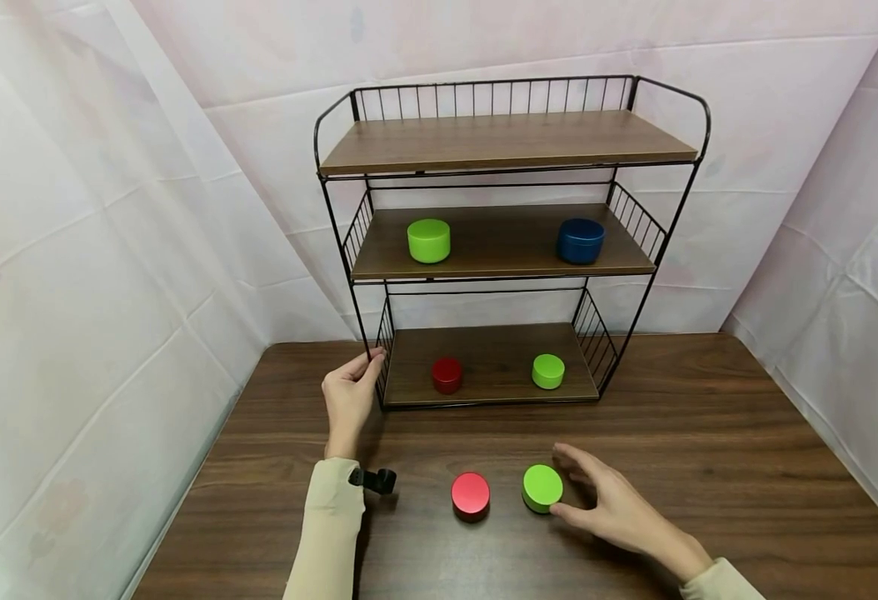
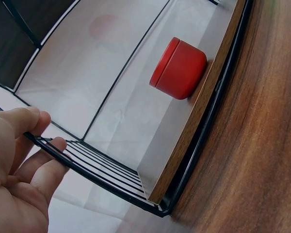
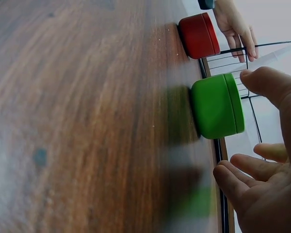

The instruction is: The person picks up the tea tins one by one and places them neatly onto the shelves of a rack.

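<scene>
My left hand (image 1: 349, 402) pinches the left front upright of a black wire shelf rack (image 1: 510, 162); in the left wrist view, thumb and fingers hold the thin bar. On the table in front of the rack stands a small round green tin (image 1: 542, 487). My right hand (image 1: 622, 510) is spread at its right side, the thumb close to the tin and the other fingers apart from it in the right wrist view. Whether the thumb touches it I cannot tell. Left of that tin stands a round red tin (image 1: 471, 493).
On the middle shelf sit a larger green tin (image 1: 429, 242) and a blue tin (image 1: 581, 242). The bottom shelf bears a dark red tin (image 1: 447, 376) and a small green tin (image 1: 547, 372). White cloth (image 1: 109, 250) hangs around the wooden table (image 1: 709, 433).
</scene>
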Demonstrator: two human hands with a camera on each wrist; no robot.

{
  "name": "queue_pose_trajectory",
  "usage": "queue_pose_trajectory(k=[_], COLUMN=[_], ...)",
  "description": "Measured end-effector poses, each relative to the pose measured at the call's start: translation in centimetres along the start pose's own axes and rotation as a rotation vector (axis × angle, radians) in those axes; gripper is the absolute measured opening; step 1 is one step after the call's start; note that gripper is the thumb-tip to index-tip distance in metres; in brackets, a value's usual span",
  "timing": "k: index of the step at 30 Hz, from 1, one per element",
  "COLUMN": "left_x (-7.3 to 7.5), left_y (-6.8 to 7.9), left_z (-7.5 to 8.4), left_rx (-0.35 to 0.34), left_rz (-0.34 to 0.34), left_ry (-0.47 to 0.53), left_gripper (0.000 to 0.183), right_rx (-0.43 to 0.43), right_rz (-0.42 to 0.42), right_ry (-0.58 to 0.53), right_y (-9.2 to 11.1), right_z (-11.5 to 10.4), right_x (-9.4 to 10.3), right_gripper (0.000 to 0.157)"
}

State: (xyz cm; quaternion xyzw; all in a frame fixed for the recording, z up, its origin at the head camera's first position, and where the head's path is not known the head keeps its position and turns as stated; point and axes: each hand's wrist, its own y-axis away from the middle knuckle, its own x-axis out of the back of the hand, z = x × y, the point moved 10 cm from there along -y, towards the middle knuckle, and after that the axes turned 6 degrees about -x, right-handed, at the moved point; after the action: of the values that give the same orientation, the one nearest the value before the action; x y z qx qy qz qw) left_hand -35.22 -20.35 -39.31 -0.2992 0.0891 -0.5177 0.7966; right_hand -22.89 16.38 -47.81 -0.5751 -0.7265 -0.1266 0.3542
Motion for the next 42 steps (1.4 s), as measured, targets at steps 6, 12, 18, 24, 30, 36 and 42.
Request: queue_pose_trajectory(k=[6, 12, 18, 24, 30, 36, 42], left_x=[0.1, 0.1, -0.1, -0.1, -0.1, -0.1, -0.4], left_y=[-0.1, 0.0, -0.1, -0.1, -0.1, -0.1, -0.4], left_z=[0.1, 0.2, 0.2, 0.1, 0.1, -0.4, -3.0], left_rx=[-0.005, 0.008, 0.009, 0.004, 0.002, 0.009, 0.005], left_rz=[0.010, 0.001, -0.006, -0.008, -0.007, -0.009, 0.004], left_ry=[-0.001, 0.013, 0.027, 0.028, 0.013, 0.019, 0.018], left_gripper=[0.015, 0.015, 0.015, 0.014, 0.016, 0.015, 0.017], right_rx=[0.004, 0.023, 0.035, 0.057, 0.069, 0.093, 0.081], right_rz=[-0.018, -0.014, -0.015, -0.014, -0.031, -0.046, -0.041], right_ry=[0.004, 0.027, 0.035, 0.029, -0.010, -0.067, -0.072], right_y=[-0.1, -0.2, -0.2, -0.2, -0.3, -0.4, -0.4], right_z=[0.1, -0.2, -0.2, -0.4, -0.4, -0.7, -0.5], right_x=[-0.3, -0.4, -0.6, -0.8, -0.9, -0.9, -1.0], right_gripper=[0.075, 0.072, 0.066, 0.060, 0.054, 0.046, 0.045])
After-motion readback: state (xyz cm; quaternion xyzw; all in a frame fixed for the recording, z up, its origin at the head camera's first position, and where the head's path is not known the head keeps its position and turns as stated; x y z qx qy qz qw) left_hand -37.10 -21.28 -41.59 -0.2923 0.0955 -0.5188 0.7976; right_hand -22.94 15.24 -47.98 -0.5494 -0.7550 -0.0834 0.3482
